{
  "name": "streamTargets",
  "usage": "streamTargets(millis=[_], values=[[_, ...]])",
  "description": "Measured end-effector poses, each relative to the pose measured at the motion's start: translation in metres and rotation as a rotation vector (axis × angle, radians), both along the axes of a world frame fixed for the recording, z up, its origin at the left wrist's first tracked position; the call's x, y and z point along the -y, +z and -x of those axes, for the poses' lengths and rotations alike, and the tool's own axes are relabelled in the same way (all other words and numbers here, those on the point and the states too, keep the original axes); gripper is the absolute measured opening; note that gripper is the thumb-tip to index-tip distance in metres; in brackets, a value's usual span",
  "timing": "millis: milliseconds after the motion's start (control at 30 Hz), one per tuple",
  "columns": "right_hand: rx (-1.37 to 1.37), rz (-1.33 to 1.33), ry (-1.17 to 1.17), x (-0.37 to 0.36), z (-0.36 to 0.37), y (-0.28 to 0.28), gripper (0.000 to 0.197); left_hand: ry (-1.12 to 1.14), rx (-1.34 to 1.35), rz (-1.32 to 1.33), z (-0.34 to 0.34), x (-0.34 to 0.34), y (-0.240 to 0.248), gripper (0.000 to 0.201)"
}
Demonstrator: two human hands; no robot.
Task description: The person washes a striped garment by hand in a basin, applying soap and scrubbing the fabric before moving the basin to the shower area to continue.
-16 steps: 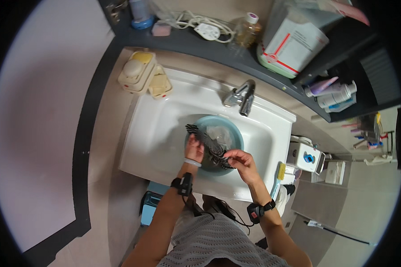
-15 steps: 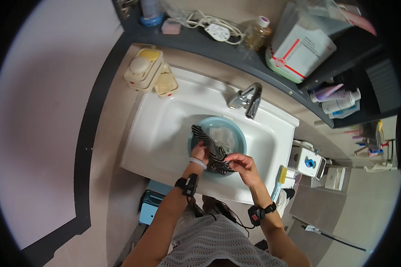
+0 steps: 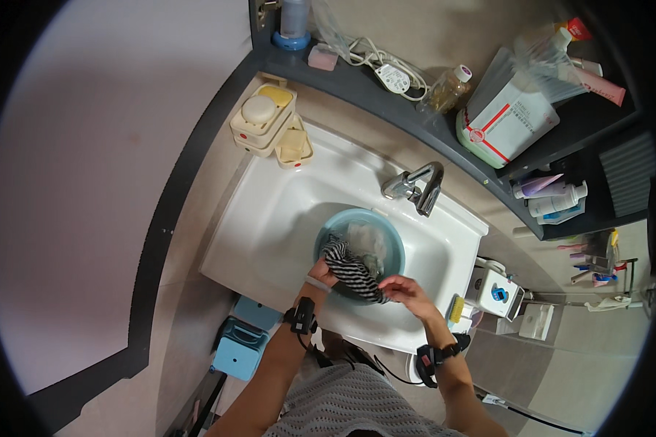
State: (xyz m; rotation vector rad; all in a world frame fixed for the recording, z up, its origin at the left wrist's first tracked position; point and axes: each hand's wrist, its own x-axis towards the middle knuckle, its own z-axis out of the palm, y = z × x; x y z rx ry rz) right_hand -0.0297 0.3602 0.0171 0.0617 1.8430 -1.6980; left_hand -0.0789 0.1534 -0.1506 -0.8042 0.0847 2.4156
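Note:
A black-and-white striped cloth point(image 3: 353, 274) stretches across the near side of a round light-blue basin point(image 3: 396, 251), which stands in the white sink point(image 3: 270, 218). My left hand point(image 3: 323, 273) is closed on the cloth's left part, its fingers partly hidden behind the fabric. At the cloth's right end, my right hand point(image 3: 410, 293) pinches an edge between thumb and fingertips, the other fingers loosely bent. Under the cloth, a whitish, translucent bundle point(image 3: 368, 242) lies in the basin; what it is I cannot make out.
Behind the basin rises a chrome faucet point(image 3: 419, 186). Cream soap boxes point(image 3: 262, 127) with soap stand at the sink's back left corner. A dark shelf point(image 3: 357, 84) above carries a bottle point(image 3: 446, 89) and a white cable point(image 3: 393, 76). Blue stools point(image 3: 242, 346) stand below left.
The cloth was bunched with one end sticking up past my left hand; now it is spread wider and tauter between both hands. The whole view has shifted slightly.

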Motion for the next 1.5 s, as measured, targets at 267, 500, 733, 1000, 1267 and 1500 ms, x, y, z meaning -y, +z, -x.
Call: streamTargets(millis=[267, 500, 733, 1000, 1267, 1500], values=[[-0.437, -0.351, 0.399, 0.103, 0.105, 0.000, 0.023, 0.089, -0.349, 0.041, -0.017, 0.063, 0.014, 0.031], [-0.807, -0.286, 0.131, 0.219, 0.222, 0.016, 0.028, 0.062, -0.360, 0.137, -0.021, 0.110, 0.041, 0.036], [-1.185, -0.878, 0.237, 0.257, 0.279, -0.008, 0.034, 0.019, -0.443, 0.289, -0.034, 0.121, 0.002, 0.032], [-1.022, -1.057, 0.285, 0.263, 0.291, -0.009, 0.049, 0.106, -0.454, 0.228, -0.031, 0.114, 0.023, 0.036], [-0.794, -0.725, 0.055, 0.230, 0.296, -0.006, 0.042, 0.145, -0.438, 0.176, -0.029, 0.106, 0.028, 0.038], [-0.120, 0.260, -0.245, 0.127, 0.187, -0.038, 0.037, 0.186, -0.446, 0.005, -0.034, 0.104, 0.021, 0.038]])
